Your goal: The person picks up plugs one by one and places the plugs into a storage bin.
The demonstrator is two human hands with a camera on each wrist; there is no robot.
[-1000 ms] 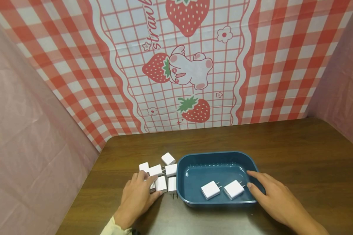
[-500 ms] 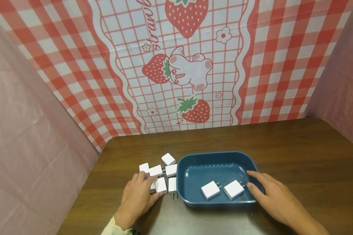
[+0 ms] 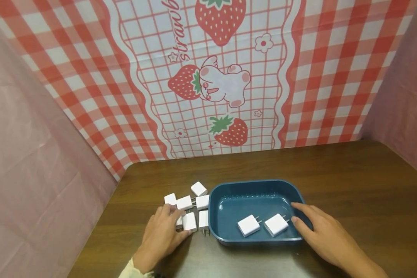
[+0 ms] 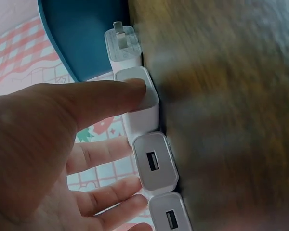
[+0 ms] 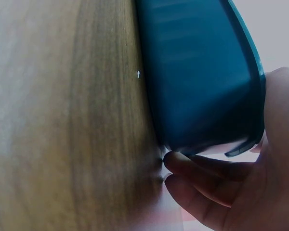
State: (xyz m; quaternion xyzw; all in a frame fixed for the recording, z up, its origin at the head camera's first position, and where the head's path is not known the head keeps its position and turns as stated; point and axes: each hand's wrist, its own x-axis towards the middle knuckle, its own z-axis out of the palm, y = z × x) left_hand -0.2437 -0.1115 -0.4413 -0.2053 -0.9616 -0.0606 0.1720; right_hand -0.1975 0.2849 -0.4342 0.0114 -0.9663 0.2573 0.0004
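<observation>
Strawberry-print cloth (image 3: 333, 58), red and white, checked at the sides, hung as a backdrop. Table (image 3: 354, 185), brown, wood-grained, by which all items below are carried. Tub (image 3: 243, 206), blue, oblong, round-cornered, set upright on the table; two white wall chargers (image 3: 249, 225) contained, laid apart in its near half, prongs turned right. Right hand (image 3: 321, 229): tub gripped at its right end, thumb and forefinger laid over the rim. Left hand (image 3: 161, 231), cream sleeve (image 3: 134, 269) worn: one wall charger (image 3: 190, 222) pinched between thumb and forefinger, left of the tub. Further wall chargers (image 3: 199, 189), white, grouped close by on the table: six seen, one partly hidden by the fingers; USB ports (image 4: 153, 161) shown on two in the left wrist view
</observation>
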